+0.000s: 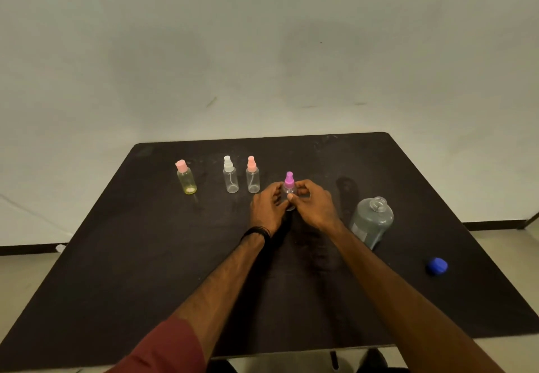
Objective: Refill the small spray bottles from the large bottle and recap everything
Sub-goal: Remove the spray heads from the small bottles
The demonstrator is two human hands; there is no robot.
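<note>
Taking the purple-capped spray bottle (pixel 289 190) as the landmark: far to its left on the counter (pixel 145 256) stands a yellowish pink-capped bottle (pixel 186 178), nearer left two clear spray bottles (pixel 230 175). It stands upright between both hands, left hand (pixel 267 207) and right hand (pixel 313 205) curled round its body. To its right, well apart, the uncapped large bottle (pixel 372 221), nearer the right hand; beyond, its blue cap (pixel 436 265).
</note>
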